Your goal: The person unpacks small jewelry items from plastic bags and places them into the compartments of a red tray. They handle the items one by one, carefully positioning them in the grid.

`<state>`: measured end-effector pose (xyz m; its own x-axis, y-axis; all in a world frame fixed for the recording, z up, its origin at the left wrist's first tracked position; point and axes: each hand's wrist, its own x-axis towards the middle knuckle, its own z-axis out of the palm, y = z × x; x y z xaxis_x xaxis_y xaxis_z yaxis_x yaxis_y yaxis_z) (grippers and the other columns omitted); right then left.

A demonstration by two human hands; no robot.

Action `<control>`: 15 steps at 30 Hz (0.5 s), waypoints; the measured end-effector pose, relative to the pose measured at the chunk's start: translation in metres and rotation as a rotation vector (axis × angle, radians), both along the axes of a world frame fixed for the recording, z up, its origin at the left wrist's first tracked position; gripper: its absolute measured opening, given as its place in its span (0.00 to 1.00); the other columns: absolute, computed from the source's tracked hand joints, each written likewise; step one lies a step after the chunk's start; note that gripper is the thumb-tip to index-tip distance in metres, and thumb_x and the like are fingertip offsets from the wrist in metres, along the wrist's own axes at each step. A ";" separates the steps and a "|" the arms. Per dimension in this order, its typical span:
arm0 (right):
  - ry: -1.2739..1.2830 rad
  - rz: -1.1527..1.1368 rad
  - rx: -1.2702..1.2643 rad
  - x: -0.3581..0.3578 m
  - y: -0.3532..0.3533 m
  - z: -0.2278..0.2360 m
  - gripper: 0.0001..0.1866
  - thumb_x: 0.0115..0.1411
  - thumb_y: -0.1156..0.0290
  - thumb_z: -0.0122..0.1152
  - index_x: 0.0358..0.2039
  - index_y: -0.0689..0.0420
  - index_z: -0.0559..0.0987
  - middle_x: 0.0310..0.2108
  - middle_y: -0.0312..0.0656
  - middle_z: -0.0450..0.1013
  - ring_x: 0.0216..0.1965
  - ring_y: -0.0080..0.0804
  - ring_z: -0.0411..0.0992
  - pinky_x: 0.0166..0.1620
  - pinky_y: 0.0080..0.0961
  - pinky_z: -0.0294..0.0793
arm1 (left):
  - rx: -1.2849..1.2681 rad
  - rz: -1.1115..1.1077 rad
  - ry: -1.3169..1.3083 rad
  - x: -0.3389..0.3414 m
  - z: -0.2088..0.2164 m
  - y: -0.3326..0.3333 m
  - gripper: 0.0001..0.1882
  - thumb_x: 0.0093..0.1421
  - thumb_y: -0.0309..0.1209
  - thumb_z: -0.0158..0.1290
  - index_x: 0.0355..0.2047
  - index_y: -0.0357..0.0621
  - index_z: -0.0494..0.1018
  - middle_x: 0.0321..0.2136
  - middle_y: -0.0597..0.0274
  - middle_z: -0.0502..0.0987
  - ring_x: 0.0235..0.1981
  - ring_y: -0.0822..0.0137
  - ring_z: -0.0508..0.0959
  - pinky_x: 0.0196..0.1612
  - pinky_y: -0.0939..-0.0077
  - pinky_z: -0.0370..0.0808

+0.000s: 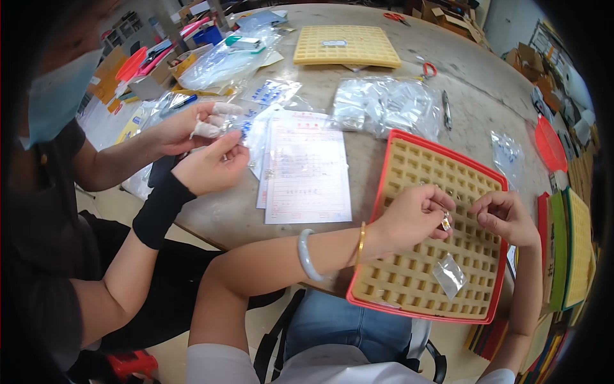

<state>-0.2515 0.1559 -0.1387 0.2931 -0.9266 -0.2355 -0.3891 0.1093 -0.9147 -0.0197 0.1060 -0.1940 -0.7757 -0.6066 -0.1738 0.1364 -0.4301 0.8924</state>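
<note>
White sleeve (217,365) | left hand (412,216) pinching shiny piece (446,221) | right hand (508,216) loosely spread | pitted foam (404,289)

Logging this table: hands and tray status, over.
Left hand pinching small shiny piece above red tray. Right hand curled at tray's right side. Clear bag lying on tray.

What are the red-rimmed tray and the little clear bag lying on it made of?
The red-rimmed tray: probably plastic, its rim smooth and faintly glossy; the beige insert: perhaps matte foam, as its dull pits suggest. The little bag: likely thin plastic film, see-through with bright creases.
</note>
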 end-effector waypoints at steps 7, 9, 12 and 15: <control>0.125 -0.190 -0.146 0.017 0.027 -0.018 0.06 0.56 0.75 0.56 0.31 0.64 0.77 0.22 0.31 0.71 0.23 0.14 0.67 0.27 0.14 0.67 | 0.029 -0.039 -0.074 -0.002 0.008 0.000 0.12 0.62 0.24 0.43 0.46 0.33 0.64 0.37 0.56 0.72 0.38 0.68 0.76 0.43 0.79 0.76; 0.162 -0.163 -0.232 0.022 0.032 -0.018 0.05 0.53 0.75 0.59 0.30 0.63 0.77 0.20 0.35 0.71 0.21 0.16 0.67 0.25 0.14 0.67 | 0.041 -0.069 -0.086 0.000 0.012 -0.001 0.13 0.61 0.23 0.44 0.46 0.34 0.64 0.38 0.56 0.71 0.41 0.66 0.76 0.45 0.78 0.76; 0.202 -0.139 -0.270 0.028 0.037 -0.016 0.07 0.50 0.74 0.62 0.31 0.62 0.77 0.20 0.38 0.71 0.19 0.19 0.67 0.23 0.16 0.66 | 0.029 -0.093 -0.076 -0.001 0.013 0.001 0.14 0.60 0.22 0.45 0.47 0.34 0.63 0.40 0.55 0.70 0.42 0.65 0.76 0.46 0.77 0.76; 0.243 -0.089 -0.296 0.030 0.042 -0.012 0.09 0.48 0.72 0.65 0.30 0.61 0.77 0.19 0.38 0.71 0.18 0.22 0.68 0.22 0.18 0.66 | 0.016 -0.117 -0.062 -0.003 0.010 0.000 0.15 0.59 0.20 0.47 0.47 0.34 0.63 0.40 0.56 0.69 0.42 0.65 0.75 0.46 0.75 0.76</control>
